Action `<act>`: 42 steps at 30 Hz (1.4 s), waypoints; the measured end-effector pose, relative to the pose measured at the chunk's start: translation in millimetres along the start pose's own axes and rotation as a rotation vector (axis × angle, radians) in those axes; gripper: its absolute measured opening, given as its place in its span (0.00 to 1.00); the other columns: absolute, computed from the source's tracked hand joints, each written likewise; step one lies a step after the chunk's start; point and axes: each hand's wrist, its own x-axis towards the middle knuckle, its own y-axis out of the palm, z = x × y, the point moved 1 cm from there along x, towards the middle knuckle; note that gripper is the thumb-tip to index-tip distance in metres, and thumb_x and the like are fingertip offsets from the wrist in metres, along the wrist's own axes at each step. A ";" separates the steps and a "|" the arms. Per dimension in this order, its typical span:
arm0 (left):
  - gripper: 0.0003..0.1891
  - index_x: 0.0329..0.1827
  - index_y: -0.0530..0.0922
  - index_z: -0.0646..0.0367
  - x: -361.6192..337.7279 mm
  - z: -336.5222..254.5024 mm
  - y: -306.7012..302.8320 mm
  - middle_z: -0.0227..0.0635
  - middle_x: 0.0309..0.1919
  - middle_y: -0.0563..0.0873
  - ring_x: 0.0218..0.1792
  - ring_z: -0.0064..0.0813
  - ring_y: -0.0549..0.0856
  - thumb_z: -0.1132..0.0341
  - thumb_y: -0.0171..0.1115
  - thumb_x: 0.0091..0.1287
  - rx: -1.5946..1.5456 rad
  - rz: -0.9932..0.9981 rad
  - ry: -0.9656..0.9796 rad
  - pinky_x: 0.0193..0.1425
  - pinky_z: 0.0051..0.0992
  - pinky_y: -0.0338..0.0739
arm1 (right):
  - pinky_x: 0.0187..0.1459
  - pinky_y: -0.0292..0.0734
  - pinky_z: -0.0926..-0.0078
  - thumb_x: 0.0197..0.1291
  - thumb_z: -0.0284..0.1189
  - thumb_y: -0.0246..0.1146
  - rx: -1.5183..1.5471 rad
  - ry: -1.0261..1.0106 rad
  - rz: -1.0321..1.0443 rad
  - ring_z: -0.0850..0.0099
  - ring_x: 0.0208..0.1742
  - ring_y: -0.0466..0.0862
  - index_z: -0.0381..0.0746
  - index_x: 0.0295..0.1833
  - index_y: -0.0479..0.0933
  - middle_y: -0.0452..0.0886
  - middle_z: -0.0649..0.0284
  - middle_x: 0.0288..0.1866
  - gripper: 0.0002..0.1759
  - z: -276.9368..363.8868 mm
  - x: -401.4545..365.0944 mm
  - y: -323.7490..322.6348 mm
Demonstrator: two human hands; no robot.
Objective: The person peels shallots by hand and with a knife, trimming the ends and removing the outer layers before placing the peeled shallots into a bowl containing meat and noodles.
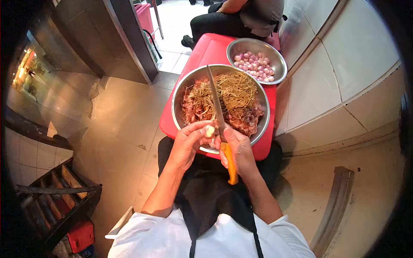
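Between the fingers of my left hand (pixel 189 142) is a small pale shallot (pixel 209 130), its cut face towards me. My right hand (pixel 239 148) grips a knife by its orange handle (pixel 231 165). The long blade (pixel 215 96) points away from me, close beside the shallot. Both hands are over the near rim of a large metal bowl (pixel 177 116), heaped with reddish skins (pixel 194 101) and dry, straw-coloured roots (pixel 236 92). Behind it, a smaller metal bowl (pixel 282 71) holds many peeled pink-white shallots (pixel 254 64).
Both bowls stand on a red table (pixel 206 45). A tiled wall (pixel 359 47) runs along the right. Another person (pixel 241 19) sits beyond the table. To the left are a dark metal panel (pixel 131 38), the tiled floor (pixel 116 124) and a slatted rack (pixel 56 193).
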 end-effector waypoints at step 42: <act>0.16 0.62 0.79 0.64 -0.5 4.8 12.5 0.38 0.52 0.88 0.51 0.24 0.87 0.75 0.64 0.72 0.249 -0.049 0.222 0.57 0.25 0.81 | 0.32 0.76 0.81 0.78 0.33 0.55 -0.335 -0.133 -0.040 0.78 0.28 0.79 0.34 0.76 0.67 0.80 0.65 0.37 0.26 9.8 -12.5 -0.9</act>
